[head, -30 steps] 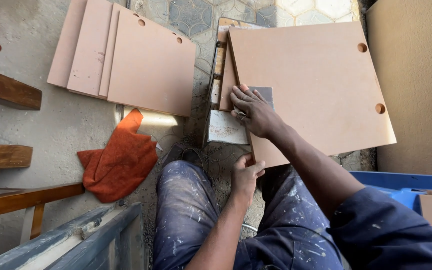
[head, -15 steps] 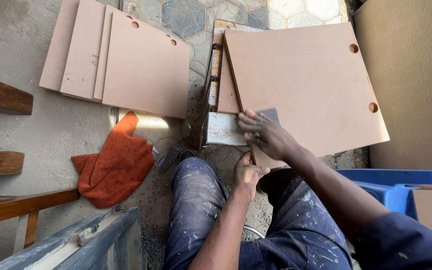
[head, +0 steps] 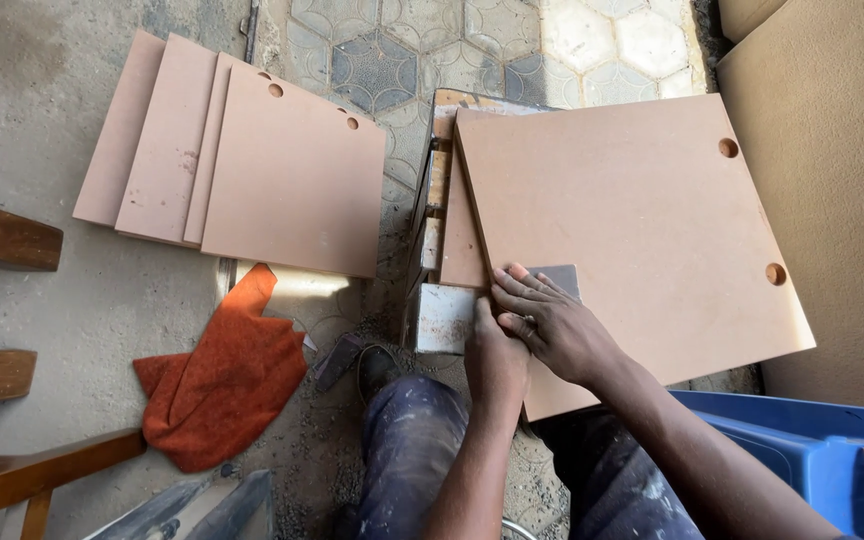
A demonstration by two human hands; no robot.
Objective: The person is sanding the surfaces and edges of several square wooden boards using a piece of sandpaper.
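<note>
1. Your right hand [head: 552, 325] lies flat, fingers spread, on a small grey sanding block [head: 557, 280], pressing it onto the near left corner of a large tan board [head: 642, 230].
2. Your left hand [head: 495, 355] sits just beside the right, touching it, curled around the board's near left edge; how tightly it grips cannot be told.
3. That board has two round holes along its right side and rests on a low wooden stand [head: 437, 250], directly in front of your knees.
4. Your paint-spattered dark trousers [head: 407, 450] fill the near centre of the view.
5. Four similar tan boards [head: 242, 170] lie fanned and overlapping on the concrete floor [head: 32, 90], far left, well apart from your hands.
6. An orange cloth [head: 227, 385] lies crumpled on the floor, near left, below that stack.
7. A blue plastic bin [head: 802, 450] sits at the near right, close to your right forearm.
8. Patterned hexagonal tiles [head: 422, 50] cover the floor at the far centre.
</note>
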